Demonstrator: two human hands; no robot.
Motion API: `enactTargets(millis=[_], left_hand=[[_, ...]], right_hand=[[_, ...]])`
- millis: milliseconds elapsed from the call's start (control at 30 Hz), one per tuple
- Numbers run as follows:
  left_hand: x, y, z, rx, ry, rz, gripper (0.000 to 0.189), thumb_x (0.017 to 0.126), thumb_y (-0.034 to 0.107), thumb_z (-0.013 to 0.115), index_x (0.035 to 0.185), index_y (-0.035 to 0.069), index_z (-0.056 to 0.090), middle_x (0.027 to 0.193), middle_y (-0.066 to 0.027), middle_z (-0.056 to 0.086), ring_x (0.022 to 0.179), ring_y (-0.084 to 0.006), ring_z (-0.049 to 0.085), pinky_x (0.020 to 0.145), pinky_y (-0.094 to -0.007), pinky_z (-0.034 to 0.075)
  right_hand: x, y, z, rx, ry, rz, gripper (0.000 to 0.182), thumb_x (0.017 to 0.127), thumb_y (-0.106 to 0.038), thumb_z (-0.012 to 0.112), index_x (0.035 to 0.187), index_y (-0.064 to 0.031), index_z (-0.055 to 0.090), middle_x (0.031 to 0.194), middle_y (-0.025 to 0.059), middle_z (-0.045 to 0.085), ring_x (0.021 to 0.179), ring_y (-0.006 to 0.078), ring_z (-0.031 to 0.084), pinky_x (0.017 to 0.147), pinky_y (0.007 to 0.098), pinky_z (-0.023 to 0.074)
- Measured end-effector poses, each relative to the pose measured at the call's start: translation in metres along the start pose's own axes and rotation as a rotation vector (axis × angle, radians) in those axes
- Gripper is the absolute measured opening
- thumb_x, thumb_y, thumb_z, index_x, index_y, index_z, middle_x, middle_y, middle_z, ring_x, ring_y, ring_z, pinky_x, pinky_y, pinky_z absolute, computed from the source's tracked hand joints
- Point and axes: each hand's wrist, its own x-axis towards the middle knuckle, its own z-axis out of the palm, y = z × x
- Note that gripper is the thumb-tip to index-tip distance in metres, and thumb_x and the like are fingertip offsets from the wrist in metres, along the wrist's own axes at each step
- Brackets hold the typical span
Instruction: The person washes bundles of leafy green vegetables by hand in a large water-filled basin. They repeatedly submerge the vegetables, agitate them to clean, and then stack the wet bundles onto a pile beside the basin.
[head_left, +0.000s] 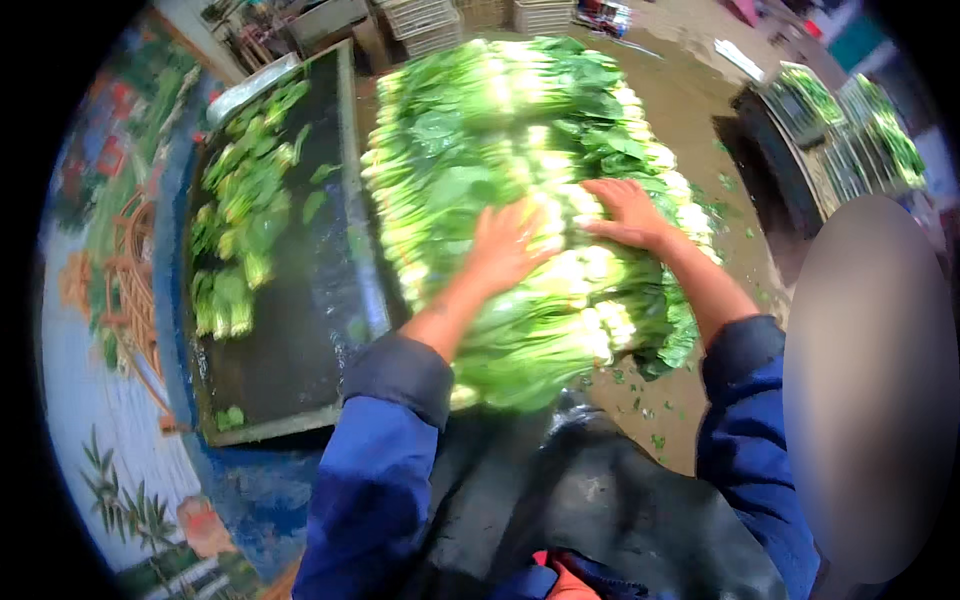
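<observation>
A large stack of leafy greens (461, 187) with pale stalks, laid in tight rows, stands before me. My left hand (510, 244) lies on top of it, blurred, with the fingers spread over pale stalk ends. To its right, my right hand (626, 214) presses on the stalk ends and dark leaves, thumb and fingers apart. Neither hand shows a bundle lifted from the stack. Below the hands, a nearer row of greens (525, 330) points its stalk ends to the right. Whatever supports the stack is hidden beneath it.
A water-filled trough (300, 352) at left holds floating bunches of greens (247, 202) and runs along a painted wall (112, 420). Plastic crates (424, 26) stand at the back. More greens in crates (810, 97) sit at right. Leaf scraps litter the wet floor (675, 420).
</observation>
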Motion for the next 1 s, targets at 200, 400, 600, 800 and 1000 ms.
enactTargets(millis=[200,400,600,800,1000], left_hand=[[-0.057,-0.044,-0.061,-0.207,0.248,0.113,0.070,0.101,0.052,0.060,0.158,0.017,0.042,0.161,-0.0165,0.042,0.151,-0.0345,0.034,0.124,-0.0590,0.020],[-0.225,-0.240,-0.109,-0.257,0.479,-0.225,0.060,0.094,0.034,0.075,0.145,0.009,0.058,0.151,-0.0187,0.053,0.141,-0.0363,0.048,0.119,-0.0457,0.038],[-0.400,-0.480,-0.096,0.133,0.242,-1.132,0.106,0.080,0.041,0.086,0.164,0.017,0.025,0.160,-0.0273,0.037,0.141,-0.0460,0.044,0.116,-0.0547,0.037],[-0.438,-0.561,-0.067,0.040,0.148,-1.111,0.117,0.087,0.037,0.081,0.168,0.025,-0.002,0.153,-0.0334,0.037,0.127,-0.0540,0.052,0.104,-0.0581,0.046],[-0.475,-0.536,-0.080,-0.451,0.150,-1.231,0.110,0.092,0.039,0.075,0.167,0.015,-0.002,0.125,-0.0336,0.063,0.109,-0.0464,0.066,0.097,-0.0550,0.051]], right_hand=[[0.022,-0.062,-0.047,-0.175,0.021,-0.023,0.072,0.089,-0.052,0.075,0.143,-0.0076,0.058,0.147,0.0200,0.057,0.144,0.0382,0.044,0.121,0.0517,0.0302],[0.113,-0.245,-0.033,0.134,-0.073,-0.177,0.067,0.091,-0.041,0.077,0.144,-0.0047,0.056,0.141,0.0213,0.062,0.132,0.0380,0.057,0.112,0.0458,0.0447],[0.234,-0.420,0.118,0.530,-0.496,-0.051,0.080,0.093,-0.047,0.075,0.150,0.0002,0.047,0.142,0.0277,0.060,0.133,0.0394,0.058,0.110,0.0443,0.0477],[0.379,-0.535,0.343,0.570,-0.325,0.241,0.120,0.078,-0.063,0.082,0.157,0.0082,0.025,0.149,0.0341,0.050,0.140,0.0442,0.050,0.115,0.0452,0.0422],[0.479,-0.612,0.441,0.694,0.077,0.592,0.127,0.070,-0.044,0.093,0.157,0.0082,0.015,0.154,0.0314,0.042,0.139,0.0418,0.049,0.116,0.0445,0.0401]])
